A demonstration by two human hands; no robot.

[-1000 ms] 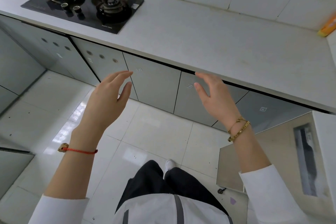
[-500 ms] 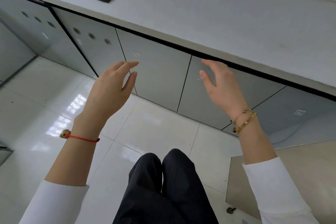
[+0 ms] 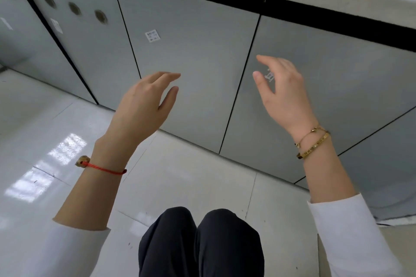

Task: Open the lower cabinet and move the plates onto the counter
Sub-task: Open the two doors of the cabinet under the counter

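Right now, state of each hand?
Left hand: open, holding nothing, in front of the cabinet doors.
Right hand: open, holding nothing.

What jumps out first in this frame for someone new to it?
Two bare hands raised mid-frame with fingers loosely spread: the left hand with a red cord bracelet at its wrist, the right hand with gold bangles. Behind them runs a row of closed flat grey cabinet doors under a black strip; no plates are visible.
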